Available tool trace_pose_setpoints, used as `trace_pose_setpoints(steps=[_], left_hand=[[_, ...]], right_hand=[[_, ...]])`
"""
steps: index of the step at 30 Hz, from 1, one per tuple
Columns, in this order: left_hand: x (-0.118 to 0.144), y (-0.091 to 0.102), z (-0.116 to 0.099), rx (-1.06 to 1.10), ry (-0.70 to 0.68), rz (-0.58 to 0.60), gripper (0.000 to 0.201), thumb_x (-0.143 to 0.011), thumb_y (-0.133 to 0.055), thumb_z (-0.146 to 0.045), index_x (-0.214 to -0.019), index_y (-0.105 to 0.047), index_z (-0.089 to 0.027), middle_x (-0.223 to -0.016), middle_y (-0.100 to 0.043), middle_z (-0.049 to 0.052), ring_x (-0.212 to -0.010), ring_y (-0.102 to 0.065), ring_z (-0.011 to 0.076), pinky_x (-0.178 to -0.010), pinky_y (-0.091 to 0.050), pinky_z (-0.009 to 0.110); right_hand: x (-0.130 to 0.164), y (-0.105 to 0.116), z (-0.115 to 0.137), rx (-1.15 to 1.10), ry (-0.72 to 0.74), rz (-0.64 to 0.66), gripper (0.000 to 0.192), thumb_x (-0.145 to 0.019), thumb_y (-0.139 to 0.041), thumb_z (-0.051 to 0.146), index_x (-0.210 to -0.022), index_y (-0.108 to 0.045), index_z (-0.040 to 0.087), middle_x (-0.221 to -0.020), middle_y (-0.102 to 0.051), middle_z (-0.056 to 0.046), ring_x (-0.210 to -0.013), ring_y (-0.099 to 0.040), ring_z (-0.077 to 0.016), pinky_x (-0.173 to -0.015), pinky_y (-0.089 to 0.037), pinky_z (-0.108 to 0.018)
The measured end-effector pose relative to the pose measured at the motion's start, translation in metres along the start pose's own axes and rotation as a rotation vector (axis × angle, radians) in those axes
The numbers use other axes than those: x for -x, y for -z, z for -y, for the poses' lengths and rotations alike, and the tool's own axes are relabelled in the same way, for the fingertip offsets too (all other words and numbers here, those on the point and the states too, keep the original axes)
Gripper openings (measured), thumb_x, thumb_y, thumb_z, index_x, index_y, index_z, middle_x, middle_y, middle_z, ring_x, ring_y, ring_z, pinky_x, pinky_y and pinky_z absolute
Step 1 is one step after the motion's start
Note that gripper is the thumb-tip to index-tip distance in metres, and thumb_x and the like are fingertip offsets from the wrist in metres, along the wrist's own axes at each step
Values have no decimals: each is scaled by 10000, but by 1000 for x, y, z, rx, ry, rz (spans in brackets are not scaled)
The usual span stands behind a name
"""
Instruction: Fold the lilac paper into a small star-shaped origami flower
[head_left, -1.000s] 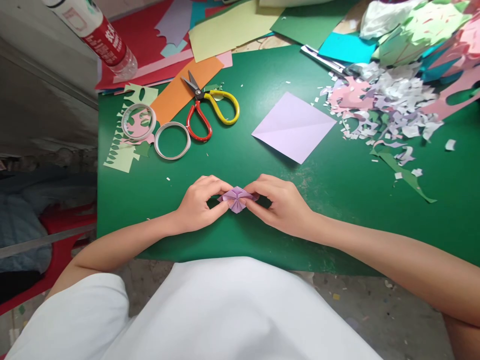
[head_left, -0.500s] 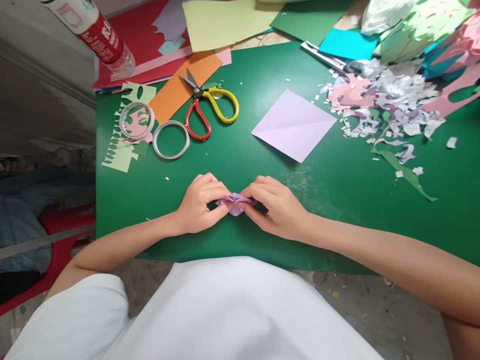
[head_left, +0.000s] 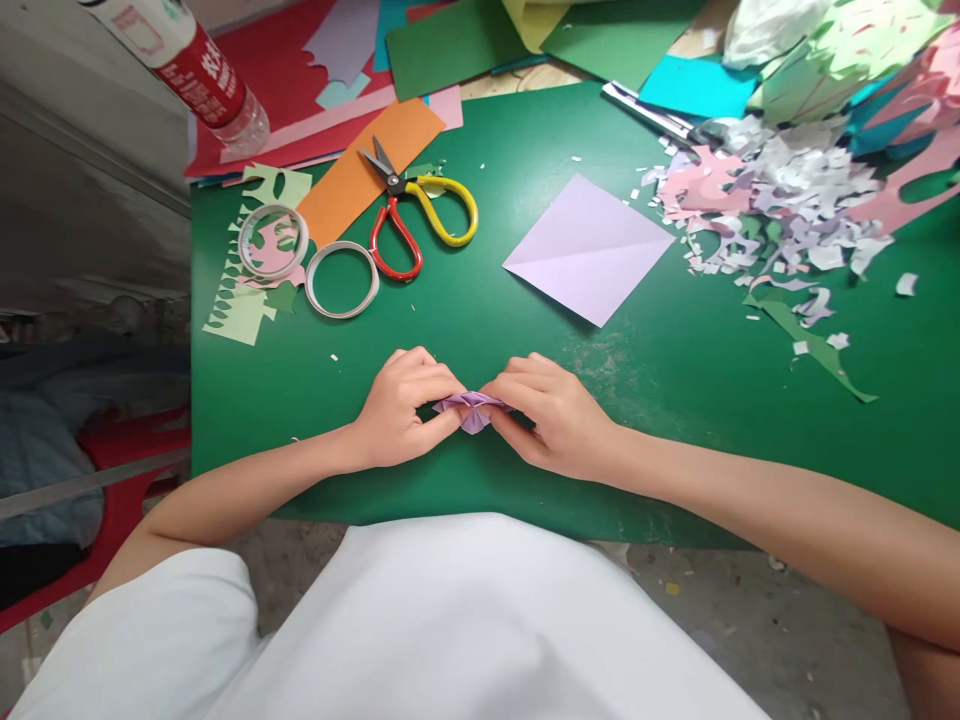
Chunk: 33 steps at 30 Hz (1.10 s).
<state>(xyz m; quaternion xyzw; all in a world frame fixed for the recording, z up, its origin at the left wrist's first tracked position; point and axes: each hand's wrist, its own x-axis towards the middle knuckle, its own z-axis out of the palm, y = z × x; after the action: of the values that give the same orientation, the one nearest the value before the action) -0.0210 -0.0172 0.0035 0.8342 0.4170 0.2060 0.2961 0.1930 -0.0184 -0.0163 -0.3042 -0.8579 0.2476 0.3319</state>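
Observation:
A small folded purple paper piece [head_left: 471, 408] sits just above the green table sheet [head_left: 675, 400], pinched from both sides. My left hand [head_left: 401, 405] grips its left end with thumb and fingers. My right hand [head_left: 559, 410] grips its right end the same way. The fingertips of both hands nearly meet over the paper, hiding much of it. A flat lilac paper square [head_left: 589, 248] with a diagonal crease lies beyond my hands.
Scissors [head_left: 416, 210] with one red and one yellow handle lie at the back left, beside two tape rings [head_left: 341, 280] and an orange strip [head_left: 367, 165]. A heap of paper scraps [head_left: 780, 200] fills the back right. A red-labelled bottle [head_left: 199, 75] lies at the far left.
My hands have squeezed the purple piece narrower and flatter. At the table's far edge the yellow sheet has gone and a green sheet shows there.

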Motion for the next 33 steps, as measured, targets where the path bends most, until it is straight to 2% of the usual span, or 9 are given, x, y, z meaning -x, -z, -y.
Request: trace_pose_setpoints(steps=[15, 21, 25, 33], left_hand=[[1, 1, 0, -29, -33, -5, 214, -917, -530, -230, -744, -653, -201, -667, -675, -25, -755, -553, 145, -725, -349, 323], [1, 0, 1, -29, -61, -41, 245, -920, -528, -233, -685, -584, -187, -628, -618, -24, -728, -546, 137, -723, -352, 314], [0, 0, 1, -26, -55, -51, 233, -862, -546, -220, -631, -538, -190, -572, -583, -40, -687, -539, 128, -708, -357, 309], [0, 3, 4, 14, -24, -60, 213, -851, -543, -226, -642, -570, -196, -595, -612, -35, -660, -548, 120, -694, -382, 302]], right_hand=[[2, 1, -1, -34, -30, 64, 115, -942, -498, 126, -877, -582, 170, -678, -621, -9, -664, -505, -143, -622, -318, -300], [1, 1, -3, -70, -45, 64, 125, -955, -485, 141, -888, -588, 164, -698, -635, -22, -667, -497, -146, -631, -334, -301], [2, 1, -2, -75, -50, 75, 123, -956, -476, 150, -897, -581, 174, -710, -643, -22, -682, -498, -150, -632, -325, -305], [0, 3, -2, -93, -43, 39, 116, -963, -478, 144, -867, -526, 188, -650, -569, 2, -636, -450, -145, -620, -339, -296]])
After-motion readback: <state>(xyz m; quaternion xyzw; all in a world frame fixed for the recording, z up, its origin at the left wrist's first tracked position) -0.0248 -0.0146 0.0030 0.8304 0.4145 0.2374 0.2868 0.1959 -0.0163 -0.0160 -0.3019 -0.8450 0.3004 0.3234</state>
